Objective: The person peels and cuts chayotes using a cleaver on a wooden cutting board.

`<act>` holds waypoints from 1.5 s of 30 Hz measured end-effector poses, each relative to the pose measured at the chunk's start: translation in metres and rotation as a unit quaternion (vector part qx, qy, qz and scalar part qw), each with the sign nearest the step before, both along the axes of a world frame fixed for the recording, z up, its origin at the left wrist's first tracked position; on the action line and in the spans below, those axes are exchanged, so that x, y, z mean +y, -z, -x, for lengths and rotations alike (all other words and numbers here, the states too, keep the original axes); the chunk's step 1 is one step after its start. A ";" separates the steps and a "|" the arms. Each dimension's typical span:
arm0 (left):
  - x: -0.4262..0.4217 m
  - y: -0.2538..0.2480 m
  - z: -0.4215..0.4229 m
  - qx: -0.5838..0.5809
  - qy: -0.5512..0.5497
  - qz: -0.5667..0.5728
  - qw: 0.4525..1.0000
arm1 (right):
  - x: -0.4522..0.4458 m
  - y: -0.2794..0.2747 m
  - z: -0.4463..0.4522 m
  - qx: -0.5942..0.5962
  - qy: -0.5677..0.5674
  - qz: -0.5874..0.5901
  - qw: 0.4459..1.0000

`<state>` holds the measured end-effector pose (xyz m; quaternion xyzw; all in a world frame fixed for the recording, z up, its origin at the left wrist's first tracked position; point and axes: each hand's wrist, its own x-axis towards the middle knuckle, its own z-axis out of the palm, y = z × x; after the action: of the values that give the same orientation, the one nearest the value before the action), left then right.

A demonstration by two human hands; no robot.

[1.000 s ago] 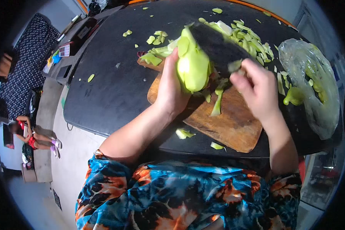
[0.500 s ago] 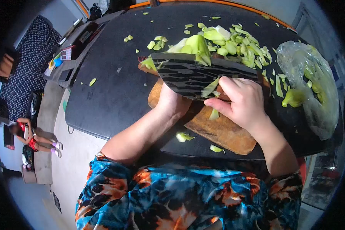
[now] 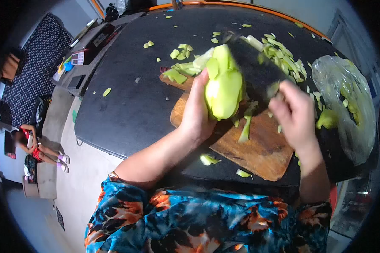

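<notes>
My left hand is wrapped round a pale green peeled fruit, held upright above the wooden cutting board. Loose flaps of flesh stand out at the fruit's upper end. My right hand is closed on a dark, broad-bladed knife, raised to the right of the fruit and blurred by motion. Green strips and bits lie on the board. Beyond the knife is a heap of green slices, partly hidden by the blade.
A clear plastic bag with green contents lies at the right of the black table, a green fruit by its edge. Scraps dot the tabletop. At the far left sits another person in red.
The knife has swung up and away from in front of the fruit, which is visible again. My right hand has moved right, and the whole view has shifted slightly.
</notes>
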<state>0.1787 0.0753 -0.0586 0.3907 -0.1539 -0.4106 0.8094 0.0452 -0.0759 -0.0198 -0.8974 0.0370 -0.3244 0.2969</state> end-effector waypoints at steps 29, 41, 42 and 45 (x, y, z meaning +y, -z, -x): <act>0.002 0.002 0.018 -0.027 0.001 -0.019 0.999 | -0.013 0.013 -0.023 0.035 0.091 0.020 0.995; 0.003 -0.006 -0.014 0.165 0.086 0.053 0.981 | 0.016 0.001 0.004 0.007 -0.081 0.161 0.984; 0.000 -0.004 -0.018 0.208 0.190 0.171 0.944 | 0.021 0.001 0.003 0.004 -0.094 0.167 0.981; 0.001 -0.007 -0.011 0.117 0.105 0.061 0.986 | 0.032 0.006 0.004 0.007 -0.109 0.175 0.978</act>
<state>0.1892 0.0766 -0.0512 0.2715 -0.1230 -0.5259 0.7966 0.0407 -0.0443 -0.0262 -0.9365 -0.1165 -0.2847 0.1684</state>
